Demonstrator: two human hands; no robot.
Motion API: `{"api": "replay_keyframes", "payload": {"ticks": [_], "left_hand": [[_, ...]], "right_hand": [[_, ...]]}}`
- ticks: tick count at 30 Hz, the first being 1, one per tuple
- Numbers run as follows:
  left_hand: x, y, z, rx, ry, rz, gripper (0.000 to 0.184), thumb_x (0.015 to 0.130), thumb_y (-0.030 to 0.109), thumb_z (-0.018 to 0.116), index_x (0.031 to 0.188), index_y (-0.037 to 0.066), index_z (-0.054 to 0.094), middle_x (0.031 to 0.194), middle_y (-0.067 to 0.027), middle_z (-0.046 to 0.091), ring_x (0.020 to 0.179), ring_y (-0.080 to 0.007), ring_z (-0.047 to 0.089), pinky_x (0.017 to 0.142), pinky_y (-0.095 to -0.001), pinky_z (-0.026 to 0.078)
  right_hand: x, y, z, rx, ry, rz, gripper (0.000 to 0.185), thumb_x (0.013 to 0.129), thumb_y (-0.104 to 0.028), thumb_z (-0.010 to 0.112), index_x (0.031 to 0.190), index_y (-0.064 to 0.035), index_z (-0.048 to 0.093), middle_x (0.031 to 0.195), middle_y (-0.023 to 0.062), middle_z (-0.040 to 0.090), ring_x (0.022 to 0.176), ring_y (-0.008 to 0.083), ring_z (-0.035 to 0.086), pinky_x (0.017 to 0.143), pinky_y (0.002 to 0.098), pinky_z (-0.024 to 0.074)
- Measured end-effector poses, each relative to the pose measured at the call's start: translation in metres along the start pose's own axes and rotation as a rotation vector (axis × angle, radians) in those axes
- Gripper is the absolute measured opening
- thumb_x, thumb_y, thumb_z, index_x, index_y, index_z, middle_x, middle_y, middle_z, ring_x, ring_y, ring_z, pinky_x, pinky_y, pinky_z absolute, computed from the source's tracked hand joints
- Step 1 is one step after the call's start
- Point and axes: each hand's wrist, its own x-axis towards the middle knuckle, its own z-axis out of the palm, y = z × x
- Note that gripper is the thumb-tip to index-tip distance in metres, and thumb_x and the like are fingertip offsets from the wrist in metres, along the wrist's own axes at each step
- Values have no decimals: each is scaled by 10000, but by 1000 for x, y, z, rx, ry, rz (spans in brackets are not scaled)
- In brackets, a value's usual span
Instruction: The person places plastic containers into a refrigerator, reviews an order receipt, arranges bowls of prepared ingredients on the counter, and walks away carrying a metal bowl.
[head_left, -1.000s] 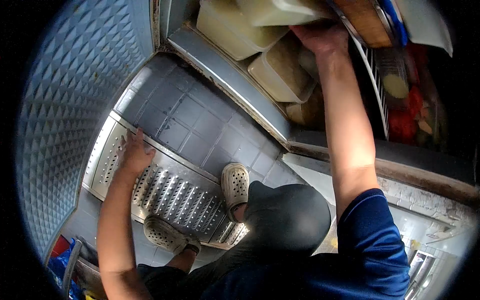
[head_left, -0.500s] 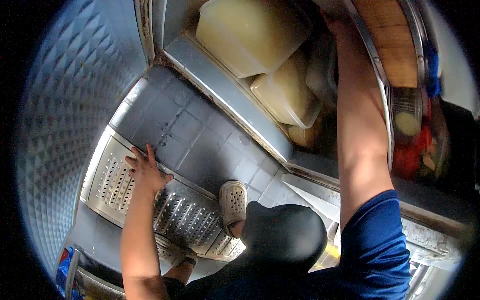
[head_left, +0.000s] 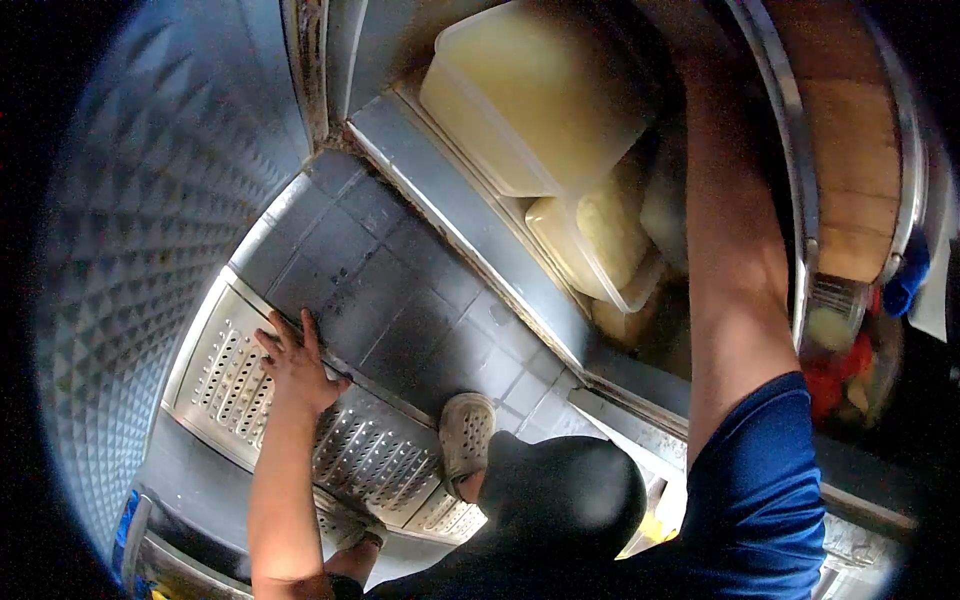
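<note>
My left hand (head_left: 300, 375) hangs over the perforated metal floor grate (head_left: 375, 450) with its fingers spread and nothing in it. My right arm reaches deep into a cabinet at the top right; the hand itself is lost in shadow past the frame's upper part. Beside that arm lies a large clear plastic container (head_left: 540, 95) with pale yellow contents. Below it sits a smaller tilted container (head_left: 595, 235), also with yellowish contents. Right of the arm is a round wooden item with metal bands (head_left: 845, 150).
A blue quilted-pattern panel (head_left: 150, 250) stands at the left. Dark floor tiles (head_left: 390, 290) lie between the grate and the cabinet's metal sill (head_left: 470, 225). My shoe (head_left: 467, 430) rests by the grate. Red items (head_left: 835, 380) sit at the right.
My right arm has reached deeper into the cabinet, and its hand has gone out of sight. The view has shifted toward the containers. My left hand has spread its fingers.
</note>
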Motion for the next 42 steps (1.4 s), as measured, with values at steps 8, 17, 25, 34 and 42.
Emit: {"api": "replay_keyframes", "payload": {"ticks": [8,17,25,34,42], "left_hand": [[3,-1,2,-26,11,-1,1334,630,473,875,1605,145,26,1620,-302,-81,1443,-612,-27,1098,-721,262],[0,0,-5,-31,0,8,1268,653,427,863,1602,117,81,1612,-323,-46,1445,-610,-2,1124,-684,262],[3,-2,2,-41,1,14,1297,658,457,864,1604,137,37,1623,-293,-89,1446,-605,-42,1113,-711,243],[2,-5,-1,-44,18,31,1225,675,431,860,1599,110,122,1610,-324,-80,1445,-612,-10,1111,-703,254],[-3,-5,7,-18,83,55,1222,684,420,861,1601,118,112,1607,-332,-69,1432,-633,5,1074,-735,275]], "right_hand": [[21,13,-3,-1,0,24,424,973,-353,479,1262,-44,508,1313,151,517,1170,336,535,964,512,462],[28,17,-8,7,9,19,366,970,-302,488,1214,-32,523,1276,148,526,1128,330,552,934,492,474],[23,11,-14,-17,37,-7,314,967,-257,497,1172,-21,536,1243,145,534,1090,324,568,907,475,484],[18,6,-10,-59,57,-21,257,965,-206,506,1124,-9,551,1206,142,543,1048,317,585,877,456,496],[-20,15,-10,-169,57,-93,208,962,-160,514,1082,1,565,1173,140,550,1010,311,600,850,439,507]]}}
